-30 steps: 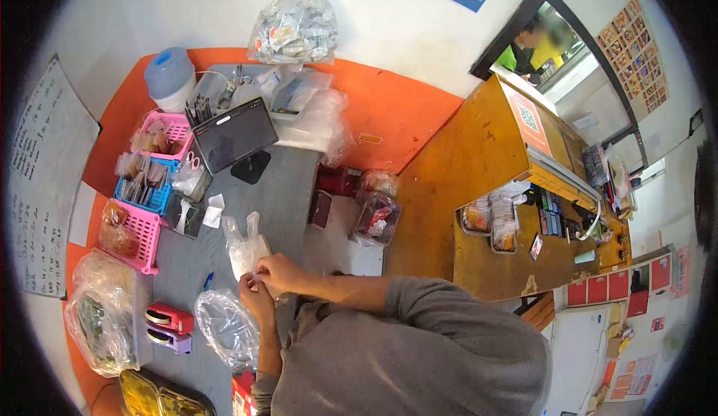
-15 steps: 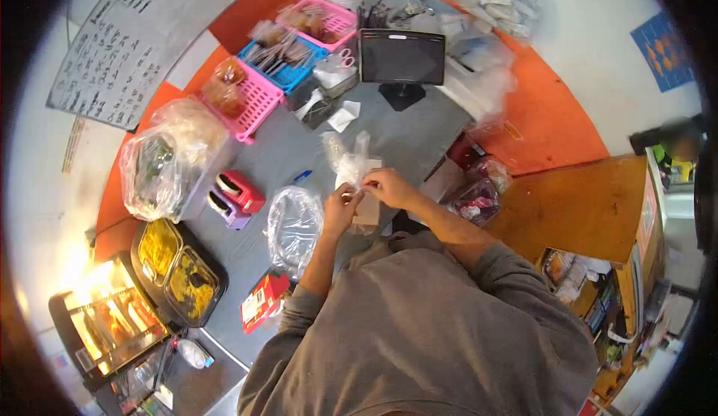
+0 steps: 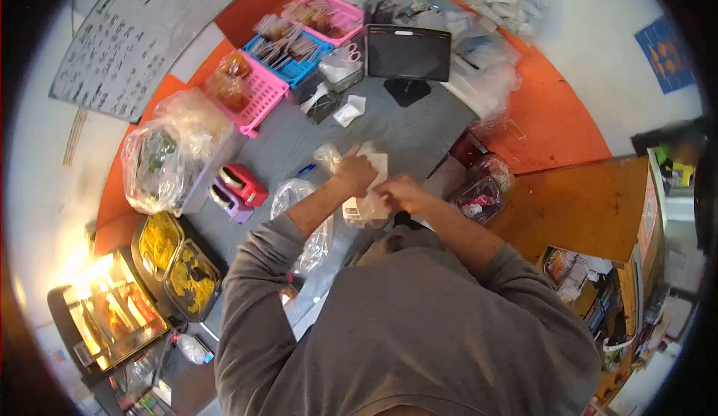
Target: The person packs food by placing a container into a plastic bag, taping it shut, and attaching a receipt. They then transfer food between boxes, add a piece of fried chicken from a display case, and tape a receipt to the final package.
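On the grey table, a pale box [image 3: 354, 210] inside or under clear plastic lies close to my body. My left hand [image 3: 354, 174] is over its far left part, fingers curled at the plastic bag [image 3: 327, 156]; what they grip is hidden. My right hand [image 3: 402, 193] is at the box's right side, its fingers bent and blurred, so its hold is unclear. A clear plastic bag [image 3: 318, 245] lies left of the box, partly under my left forearm.
Tape dispensers [image 3: 243, 184] and a blue pen [image 3: 307, 168] lie to the left. Pink [image 3: 262, 100] and blue baskets [image 3: 310, 57] and a black monitor [image 3: 408, 52] stand at the back. Food trays [image 3: 191, 278] sit at lower left, a wooden surface [image 3: 576, 207] at right.
My left hand has moved away from my body over the box, and my right hand has shifted slightly right. My hands are farther apart. My left sleeve now covers the red box's place.
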### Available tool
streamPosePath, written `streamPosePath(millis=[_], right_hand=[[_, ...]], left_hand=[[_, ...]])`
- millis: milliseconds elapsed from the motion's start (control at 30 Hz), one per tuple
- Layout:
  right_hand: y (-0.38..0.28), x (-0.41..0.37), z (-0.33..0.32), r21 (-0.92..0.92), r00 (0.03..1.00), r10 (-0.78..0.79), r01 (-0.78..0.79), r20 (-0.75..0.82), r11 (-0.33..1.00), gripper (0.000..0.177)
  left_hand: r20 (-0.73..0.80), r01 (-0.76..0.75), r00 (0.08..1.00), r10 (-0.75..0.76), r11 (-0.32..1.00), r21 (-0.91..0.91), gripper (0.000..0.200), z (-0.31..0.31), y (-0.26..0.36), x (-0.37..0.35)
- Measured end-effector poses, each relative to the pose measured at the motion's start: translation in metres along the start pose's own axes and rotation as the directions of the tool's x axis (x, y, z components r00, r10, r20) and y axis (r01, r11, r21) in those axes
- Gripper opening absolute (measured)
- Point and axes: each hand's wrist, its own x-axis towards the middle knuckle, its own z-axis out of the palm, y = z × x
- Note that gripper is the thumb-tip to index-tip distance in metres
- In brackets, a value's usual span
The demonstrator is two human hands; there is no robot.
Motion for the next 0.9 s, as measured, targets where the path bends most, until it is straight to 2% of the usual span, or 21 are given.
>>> streamPosePath(millis=[67, 133, 167, 200, 233, 267, 300, 333, 367, 400, 433, 467, 500, 533, 567, 667, 733, 800, 833, 867, 900], right_hand=[[0.007, -0.010, 0.010, 0.214, 0.966, 0.260, -0.253, -0.008, 0.944, 0.016], [0.023, 0.000, 0.014, 0.364, 0.957, 0.289, -0.281, 0.032, 0.888, 0.019], [0.027, 0.000, 0.015, 0.420, 0.959, 0.275, -0.276, 0.063, 0.864, 0.019], [0.030, 0.003, 0.010, 0.456, 0.970, 0.193, -0.239, 0.144, 0.857, 0.019], [0.036, 0.016, 0.008, 0.447, 0.981, 0.157, -0.190, 0.110, 0.874, 0.018], [0.011, -0.010, 0.011, 0.388, 0.993, 0.104, -0.115, 0.049, 0.914, 0.017], [0.001, -0.015, 0.012, 0.313, 0.998, 0.036, -0.048, 0.043, 0.948, 0.016], [-0.018, -0.035, 0.016, 0.252, 1.000, -0.029, 0.030, -0.006, 0.967, 0.014], [-0.026, -0.038, 0.017, 0.176, 0.996, -0.082, 0.085, -0.022, 0.981, 0.014], [-0.032, -0.035, 0.020, 0.096, 0.992, -0.125, 0.128, -0.033, 0.987, 0.013], [-0.037, -0.029, 0.026, -0.086, 0.983, -0.173, 0.168, -0.066, 0.982, 0.018], [-0.040, -0.024, 0.032, -0.080, 0.980, -0.182, 0.175, -0.085, 0.981, 0.018], [-0.041, -0.022, 0.038, -0.503, 0.914, -0.400, 0.315, -0.068, 0.805, 0.020], [-0.040, -0.024, 0.040, -0.823, 0.822, -0.568, 0.342, 0.029, 0.454, 0.023], [-0.035, -0.030, 0.042, -0.824, 0.821, -0.571, 0.317, -0.009, 0.469, 0.023], [-0.026, -0.057, 0.053, -0.868, 0.726, -0.685, 0.297, -0.065, 0.397, 0.028], [-0.028, -0.081, 0.052, -0.807, 0.694, -0.673, 0.229, -0.257, 0.544, 0.026], [0.003, -0.037, 0.045, -0.763, 0.597, -0.698, 0.209, -0.396, 0.612, 0.022], [-0.003, -0.045, 0.036, -0.510, 0.797, -0.443, 0.203, -0.409, 0.836, 0.019], [-0.007, -0.051, 0.030, -0.218, 0.936, -0.168, 0.102, -0.309, 0.971, 0.016], [-0.003, -0.049, 0.026, 0.023, 0.963, -0.010, 0.017, -0.269, 1.000, 0.008]], left_hand=[[0.137, 0.018, 0.990, -0.015, 1.000, -0.017, 0.022, 0.027, 0.001, 0.006], [0.205, 0.121, 0.974, -0.098, 0.987, -0.102, 0.020, 0.017, 0.009, -0.009], [0.246, 0.157, 0.961, -0.122, 0.979, -0.128, 0.027, 0.031, 0.004, -0.010], [0.191, 0.278, 0.951, -0.242, 0.941, -0.194, 0.040, 0.021, 0.010, -0.019], [0.292, 0.347, 0.922, -0.255, 0.878, -0.330, 0.052, 0.026, 0.003, -0.015], [0.222, 0.322, 0.945, -0.241, 0.812, -0.487, 0.055, 0.014, 0.002, -0.024], [-0.024, -0.056, 0.998, 0.051, 0.897, -0.439, 0.052, 0.078, -0.022, -0.016], [-0.043, 0.030, 0.990, -0.133, 0.506, -0.862, 0.041, 0.122, -0.033, -0.017], [0.090, 0.103, 0.957, -0.275, 0.034, -0.994, 0.036, 0.087, -0.013, -0.029], [0.209, 0.203, 0.915, -0.346, -0.054, -0.978, 0.033, 0.075, -0.005, -0.034], [0.255, 0.172, 0.878, -0.404, -0.230, -0.958, 0.031, 0.079, 0.003, -0.036], [0.299, 0.110, 0.836, -0.460, -0.393, -0.913, 0.029, 0.084, 0.012, -0.040], [0.355, 0.103, 0.831, -0.428, -0.509, -0.855, 0.030, 0.089, 0.019, -0.044], [0.406, 0.101, 0.831, -0.380, -0.615, -0.782, 0.031, 0.096, 0.023, -0.046], [0.396, 0.117, 0.848, -0.352, -0.604, -0.788, 0.031, 0.102, 0.030, -0.042], [0.393, 0.068, 0.868, -0.303, -0.712, -0.699, 0.034, 0.125, 0.040, -0.037], [0.300, -0.068, 0.857, -0.419, -0.669, -0.740, 0.038, 0.131, 0.052, -0.025], [0.217, -0.080, 0.866, -0.451, -0.553, -0.830, 0.040, 0.118, 0.062, -0.028], [0.076, -0.109, 0.893, -0.444, -0.376, -0.920, 0.041, 0.111, 0.066, -0.033], [-0.063, -0.150, 0.911, -0.407, -0.186, -0.971, 0.042, 0.106, 0.070, -0.035], [0.033, -0.183, 0.910, -0.413, -0.471, -0.863, 0.039, 0.099, 0.077, -0.034]])
